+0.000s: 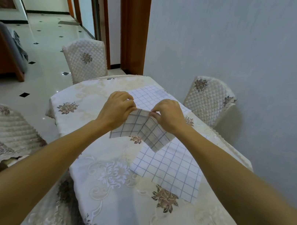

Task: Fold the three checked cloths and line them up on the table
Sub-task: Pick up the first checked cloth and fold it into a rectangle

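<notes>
Both my hands hold one checked cloth (142, 130) up above the middle of the table (112, 193). My left hand (116, 107) pinches its top edge on the left, my right hand (169, 114) pinches it on the right, and the cloth hangs doubled and creased below them. A second checked cloth (171, 168), white with blue lines, lies flat on the table just below and to the right. The third checked cloth (153, 95) lies flat at the far end, partly hidden behind my hands.
The table wears a cream floral tablecloth. Quilted chairs stand at the far left (85, 60), far right (208, 100) and near left (3, 135). A wall runs close along the right side. A tiled floor lies to the left.
</notes>
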